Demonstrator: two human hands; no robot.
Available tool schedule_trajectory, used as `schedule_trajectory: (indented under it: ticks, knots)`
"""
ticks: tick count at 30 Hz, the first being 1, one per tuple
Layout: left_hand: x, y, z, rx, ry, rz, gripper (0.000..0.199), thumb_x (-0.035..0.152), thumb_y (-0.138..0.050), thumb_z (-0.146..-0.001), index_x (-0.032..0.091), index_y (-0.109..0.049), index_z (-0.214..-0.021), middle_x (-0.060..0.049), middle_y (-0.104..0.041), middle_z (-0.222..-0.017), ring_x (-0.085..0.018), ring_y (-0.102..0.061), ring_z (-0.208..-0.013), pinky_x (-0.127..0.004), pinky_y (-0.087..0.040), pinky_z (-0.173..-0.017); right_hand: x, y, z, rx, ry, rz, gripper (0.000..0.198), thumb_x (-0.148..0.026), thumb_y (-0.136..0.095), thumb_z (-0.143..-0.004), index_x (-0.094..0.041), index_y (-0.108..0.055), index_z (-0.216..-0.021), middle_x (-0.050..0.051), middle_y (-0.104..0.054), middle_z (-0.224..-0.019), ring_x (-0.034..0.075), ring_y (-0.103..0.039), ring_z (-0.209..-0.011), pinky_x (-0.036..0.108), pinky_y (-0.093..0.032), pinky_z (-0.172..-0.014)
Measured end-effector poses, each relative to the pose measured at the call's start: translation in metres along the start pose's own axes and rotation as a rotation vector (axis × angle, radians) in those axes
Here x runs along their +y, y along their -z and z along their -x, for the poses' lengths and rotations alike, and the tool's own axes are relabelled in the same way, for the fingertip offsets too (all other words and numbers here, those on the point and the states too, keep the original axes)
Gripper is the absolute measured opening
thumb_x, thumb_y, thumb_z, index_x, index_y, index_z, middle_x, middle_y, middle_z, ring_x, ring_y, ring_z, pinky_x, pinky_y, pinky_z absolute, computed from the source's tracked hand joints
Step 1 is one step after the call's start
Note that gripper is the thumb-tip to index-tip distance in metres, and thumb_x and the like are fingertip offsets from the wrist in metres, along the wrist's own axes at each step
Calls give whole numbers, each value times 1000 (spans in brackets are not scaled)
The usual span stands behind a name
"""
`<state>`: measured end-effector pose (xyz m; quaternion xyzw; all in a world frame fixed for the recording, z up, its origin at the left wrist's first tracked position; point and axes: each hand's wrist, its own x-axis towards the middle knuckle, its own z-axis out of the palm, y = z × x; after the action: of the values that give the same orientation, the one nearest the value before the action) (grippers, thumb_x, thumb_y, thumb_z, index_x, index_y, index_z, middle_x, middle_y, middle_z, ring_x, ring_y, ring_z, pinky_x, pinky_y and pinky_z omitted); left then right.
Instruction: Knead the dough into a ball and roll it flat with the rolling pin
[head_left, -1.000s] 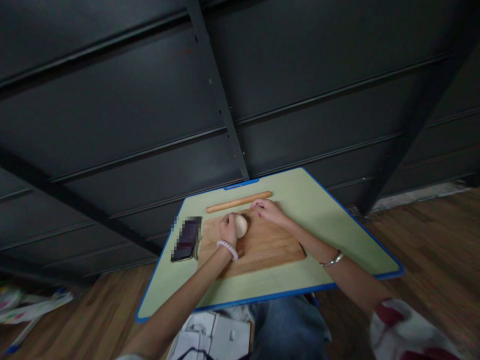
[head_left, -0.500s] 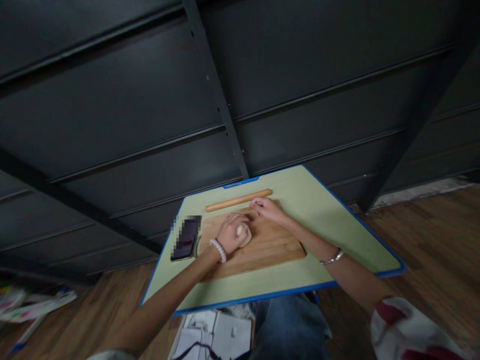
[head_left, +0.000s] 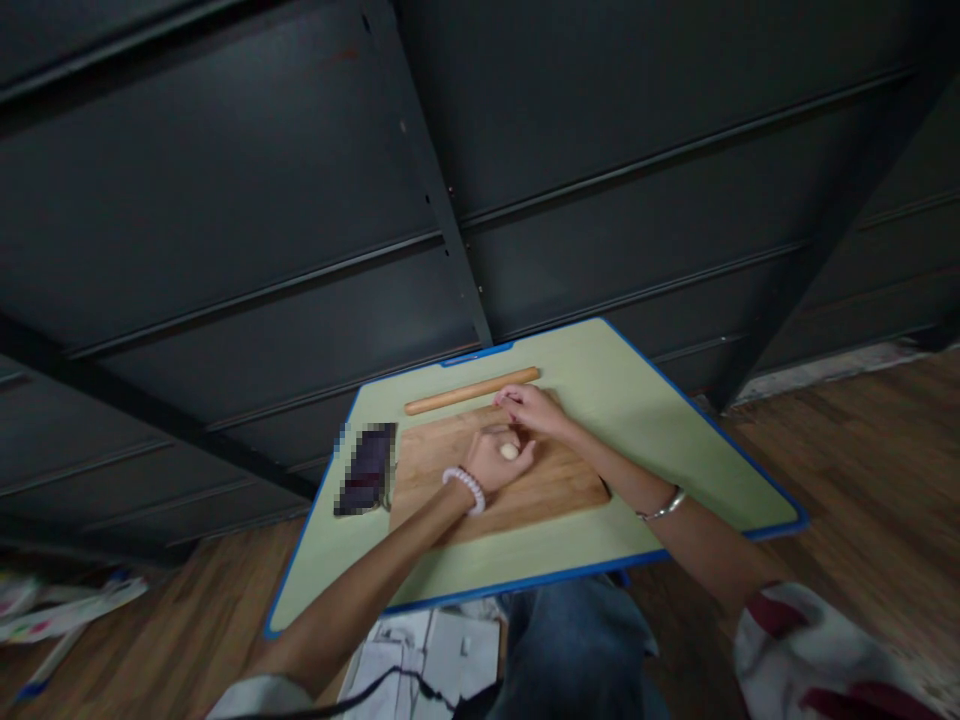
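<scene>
My left hand (head_left: pixel 496 459), with a beaded bracelet on its wrist, is closed around a pale lump of dough (head_left: pixel 509 452) over the middle of a wooden cutting board (head_left: pixel 442 480). A small round part of the dough shows between thumb and forefinger; the fingers hide the rest. Just beyond it, my right hand (head_left: pixel 529 409) is above the board's far edge, its fingertips pinched together. Whatever they hold, if anything, is too small to make out. Close to these fingertips lies a wooden rolling pin (head_left: pixel 472 391).
The board rests on a small pale-green table (head_left: pixel 652 430) with a blue rim. A dark phone (head_left: pixel 367 470) lies left of the board. Dark metal panels (head_left: pixel 600 130) stand behind the table. White boxes (head_left: pixel 461 650) sit below its near edge, beside my knees.
My left hand has moved to the right across the board with the dough, which shows less now. My right hand stays pinched near the far edge. The view has shifted slightly.
</scene>
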<state>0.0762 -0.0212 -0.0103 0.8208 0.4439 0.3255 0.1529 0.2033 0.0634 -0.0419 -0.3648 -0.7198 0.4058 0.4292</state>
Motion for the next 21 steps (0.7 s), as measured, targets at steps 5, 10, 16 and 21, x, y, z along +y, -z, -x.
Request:
schedule_trajectory:
  ticks: [5,10,16,21]
  knots:
    - [-6,1,-13,143,294,285,43,49,-51,-75,18,-49,-46,1,-49,-45,-10,-42,-45,-24,-36,-48,-5,1,1,-4,5,-57,18,-26,-47,-82,-14,-60,-77,-1,-56,-63,10,-49,-57,22,-36,-54]
    - [-30,21,-11,434,432,203,51,50,-32,-86,16,-64,-65,-6,-63,-64,-19,-60,-65,-30,-46,-67,-3,-1,1,0,-24,-68,21,-27,-45,-83,-14,-60,-80,-4,-48,-54,10,-45,-49,21,-32,-48]
    - [-50,52,12,133,7,-223,42,32,-27,-93,15,-64,-106,-10,-67,-103,-22,-58,-100,-38,-42,-92,5,-2,-1,-5,-9,-29,22,-29,-45,-84,-14,-62,-83,-4,-49,-54,9,-45,-48,20,-31,-48]
    - [-53,68,11,-18,11,-260,34,38,-49,-86,21,-64,-110,-6,-70,-102,-21,-63,-92,-34,-47,-85,6,-1,-1,-8,9,21,22,-26,-45,-84,-13,-63,-83,-3,-52,-55,9,-47,-50,20,-32,-49]
